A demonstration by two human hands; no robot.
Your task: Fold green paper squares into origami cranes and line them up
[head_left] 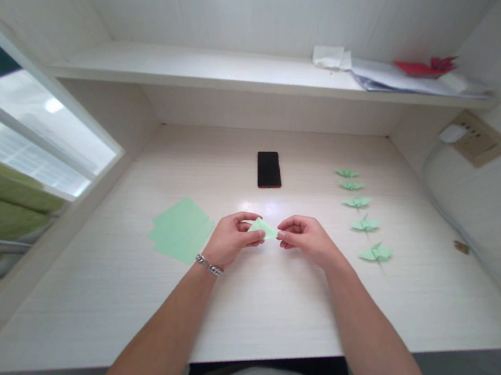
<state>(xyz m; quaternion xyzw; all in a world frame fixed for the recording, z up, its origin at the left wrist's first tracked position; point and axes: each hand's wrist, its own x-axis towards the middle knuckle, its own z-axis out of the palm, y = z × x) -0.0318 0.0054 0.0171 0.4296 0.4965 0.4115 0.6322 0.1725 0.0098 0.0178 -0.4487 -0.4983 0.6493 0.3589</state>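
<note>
Between my two hands is a small piece of folded green paper [262, 226], pointed toward the right. My left hand [236, 234] pinches its left part, thumb on top and fingers behind. At the right tip, the thumb and fingertips of my right hand [303, 236] close on the paper. A stack of green paper sheets [182, 229] lies fanned out just left of my left hand. To the right of my right hand, several green paper cranes stand in a row, the nearest paper crane [376, 253] closest to my forearm.
A black phone [269, 170] lies beyond my hands. On the shelf [201, 72] are papers [396, 77], crumpled white tissue [331, 57] and a red folded paper piece [441, 64]. A white charger [452, 134] sits in the wall socket, its cable [444, 208] trailing along the right side.
</note>
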